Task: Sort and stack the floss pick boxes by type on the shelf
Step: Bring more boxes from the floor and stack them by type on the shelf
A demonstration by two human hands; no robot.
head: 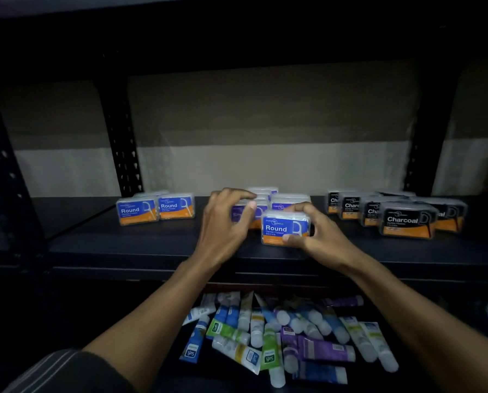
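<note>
**Sorting in progress on a dark shelf.** The right hand pinches a blue box marked Round, with the thumb on its lower front edge and the fingers curled over its top. This box stands at the front of the unsorted cluster at the shelf's centre. The left hand, at 9 o'clock of the blue box, curls round a purple box in the same cluster. Sorted groups flank the hands: the Round group at 9 o'clock and the black Charcoal group at 3 o'clock. Likely hazards are three. The clear cases look slick, so a light pinch could let a box slip off the shelf edge toward the tubes heaped below at 6 o'clock. Drawing two boxes out at once could topple the boxes stacked behind them. The dim light could cause blue and purple labels to be confused. The shelf is flat and dark, framed by perforated black uprights. Behind it stands a plain wall, grey above and paler below.
</note>
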